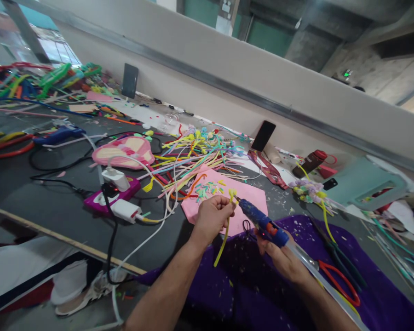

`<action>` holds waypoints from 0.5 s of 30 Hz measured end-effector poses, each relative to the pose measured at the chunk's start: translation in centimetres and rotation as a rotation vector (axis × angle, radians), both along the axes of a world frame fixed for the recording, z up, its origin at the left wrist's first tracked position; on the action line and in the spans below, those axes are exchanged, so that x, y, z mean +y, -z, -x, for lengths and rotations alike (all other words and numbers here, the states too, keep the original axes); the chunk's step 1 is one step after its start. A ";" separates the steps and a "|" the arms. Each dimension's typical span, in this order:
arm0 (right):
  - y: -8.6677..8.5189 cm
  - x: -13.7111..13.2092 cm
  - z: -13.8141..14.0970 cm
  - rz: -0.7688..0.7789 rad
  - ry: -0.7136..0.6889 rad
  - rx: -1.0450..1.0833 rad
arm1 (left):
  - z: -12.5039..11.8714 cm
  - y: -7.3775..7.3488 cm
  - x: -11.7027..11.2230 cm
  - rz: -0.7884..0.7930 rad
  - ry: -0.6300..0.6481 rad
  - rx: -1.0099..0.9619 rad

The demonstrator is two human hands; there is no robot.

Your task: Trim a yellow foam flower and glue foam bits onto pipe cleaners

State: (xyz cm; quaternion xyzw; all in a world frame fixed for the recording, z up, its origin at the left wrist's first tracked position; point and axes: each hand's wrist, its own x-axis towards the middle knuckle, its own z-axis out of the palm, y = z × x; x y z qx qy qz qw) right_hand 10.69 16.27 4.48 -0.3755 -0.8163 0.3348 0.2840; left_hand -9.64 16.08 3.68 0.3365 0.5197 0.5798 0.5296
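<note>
My left hand (212, 216) is closed in a pinch on a yellow pipe cleaner (224, 236), whose curled top sits at the fingertips while the stem hangs down over the purple cloth (382, 294). My right hand (283, 257) grips a blue glue gun (262, 223) with an orange trigger; a clear glue stick runs back from it. The gun's nozzle touches the curled top of the pipe cleaner. Both hands hover above a pink foam sheet (251, 195) strewn with small coloured bits.
A heap of coloured pipe cleaners (196, 158) lies behind the pink sheet. A pink power strip (103, 197) with white chargers and cables sits left. Red-handled scissors (341, 280) and pliers lie right. Two phones (263, 135) lean on the wall, near a second glue gun (58, 134).
</note>
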 end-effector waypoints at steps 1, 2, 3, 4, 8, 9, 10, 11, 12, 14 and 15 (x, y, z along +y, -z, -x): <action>0.0 0.0 0.0 -0.005 0.000 -0.005 | 0.0 0.1 0.0 -0.003 -0.003 0.011; 0.0 0.0 0.0 -0.007 -0.002 -0.008 | 0.0 0.1 0.0 -0.007 -0.006 0.022; 0.0 0.1 -0.1 -0.010 -0.003 -0.010 | 0.0 0.2 0.0 -0.011 -0.007 0.031; 0.1 0.1 -0.1 -0.012 -0.006 -0.013 | 0.0 0.3 0.0 -0.014 -0.008 0.038; 0.1 0.1 -0.1 -0.016 -0.003 -0.026 | 0.0 0.4 0.0 -0.025 -0.002 0.058; 0.1 0.0 0.0 -0.017 0.001 -0.027 | 0.0 0.4 0.0 -0.028 0.001 0.062; 0.1 0.0 0.0 -0.023 0.005 -0.028 | 0.0 0.5 0.0 -0.030 0.003 0.064; 0.0 0.0 0.0 -0.031 0.006 -0.033 | 0.0 0.5 0.0 -0.032 0.004 0.063; -0.1 0.0 0.1 -0.040 0.009 -0.038 | 0.0 0.5 0.0 -0.032 0.005 0.062; -0.2 0.0 0.2 -0.055 0.012 -0.045 | 0.0 0.5 0.1 -0.026 0.004 0.059; -0.3 0.0 0.3 -0.060 0.012 -0.047 | 0.0 0.5 0.1 -0.025 0.003 0.057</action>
